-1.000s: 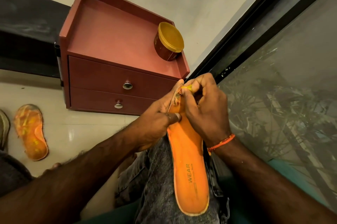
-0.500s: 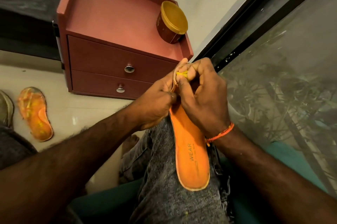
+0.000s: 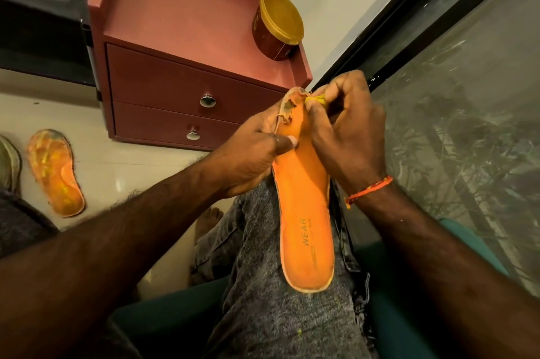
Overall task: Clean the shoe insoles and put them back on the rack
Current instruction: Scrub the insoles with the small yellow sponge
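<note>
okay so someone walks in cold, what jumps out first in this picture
The bright orange insole lying along the person's lap, its worn toe end held up by the left hand while the right hand pinches a yellow bit there. Behind, a gold-lidded tub sits on the red drawer unit.

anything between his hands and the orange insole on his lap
Nothing visible does. The left hand already grips the orange insole near its worn toe end, thumb pressed on top, and the right hand pinches a small yellow bit at that same end.
</note>
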